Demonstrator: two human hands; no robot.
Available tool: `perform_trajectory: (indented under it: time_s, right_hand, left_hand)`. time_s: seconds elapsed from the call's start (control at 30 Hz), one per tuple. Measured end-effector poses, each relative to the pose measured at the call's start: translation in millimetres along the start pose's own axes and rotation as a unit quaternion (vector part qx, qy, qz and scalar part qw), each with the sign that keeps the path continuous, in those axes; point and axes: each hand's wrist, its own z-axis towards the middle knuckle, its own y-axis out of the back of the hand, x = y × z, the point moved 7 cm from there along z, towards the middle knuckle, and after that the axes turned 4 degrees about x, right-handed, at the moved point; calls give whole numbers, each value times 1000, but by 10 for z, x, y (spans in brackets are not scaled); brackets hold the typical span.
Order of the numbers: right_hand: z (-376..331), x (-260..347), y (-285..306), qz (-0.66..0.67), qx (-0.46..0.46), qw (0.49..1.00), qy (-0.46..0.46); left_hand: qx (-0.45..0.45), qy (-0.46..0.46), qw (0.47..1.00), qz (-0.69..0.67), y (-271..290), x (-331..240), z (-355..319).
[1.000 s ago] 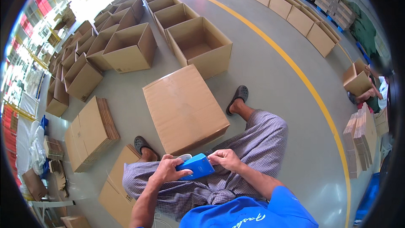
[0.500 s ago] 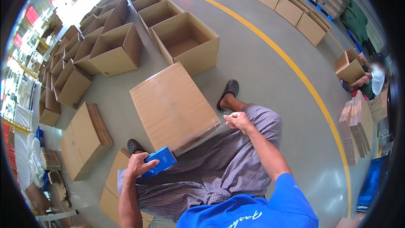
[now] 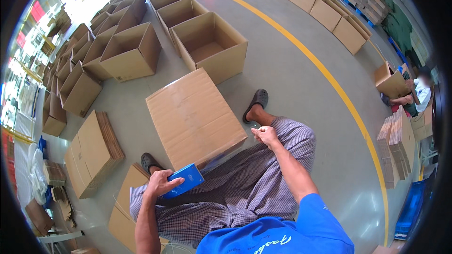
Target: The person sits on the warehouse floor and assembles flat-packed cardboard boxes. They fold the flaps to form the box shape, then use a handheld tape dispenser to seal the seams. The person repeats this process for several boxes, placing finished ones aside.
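Far left, flattened cartons [image 3: 92,153] lie stacked on the floor [image 3: 301,94], and behind them rows of open empty boxes [image 3: 129,51] run away toward the bright far end of the hall.

Nearer, the seated person's left hand [image 3: 161,182] holds a blue tape dispenser [image 3: 184,179] just beside the near left corner of the closed carton [image 3: 194,116] that rests against the knees. The fingers [image 3: 170,186] are curled around the tool, thumb on top, gripping it firmly rather than pinching; how tightly the underside is clasped I cannot tell.

A clear strip of tape [image 3: 223,157] seems to stretch along the carton's near edge between the two hands, though it is faint.

To the right, the right hand [image 3: 266,135] sits at the carton's near right corner, its fingers bunched together as if nipping the tape's free end; the tips themselves are too small to read.

To do this well, I would judge the tape should stay taut and straight along the edge, pressed down flat without wrinkles.

Far right, another person [image 3: 416,91] sits by a carton beyond the yellow floor line [image 3: 329,77].
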Motion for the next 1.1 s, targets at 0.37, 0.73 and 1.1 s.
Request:
perform_trajectory:
  time_s: [0.37, 0.73, 1.1]
  right_hand:
    - [70, -697, -234, -411, 40, 906, -96]
    - [-832, -323, -1627, 265, 166, 947, -76]
    - [-829, -209, -1635, 318, -63, 940, -110]
  left_hand:
    - [-14, -11, 998, 52, 44, -57, 42]
    - [-26, 11, 998, 56, -12, 77, 7]
    - [-21, 22, 993, 110, 4, 18, -8]
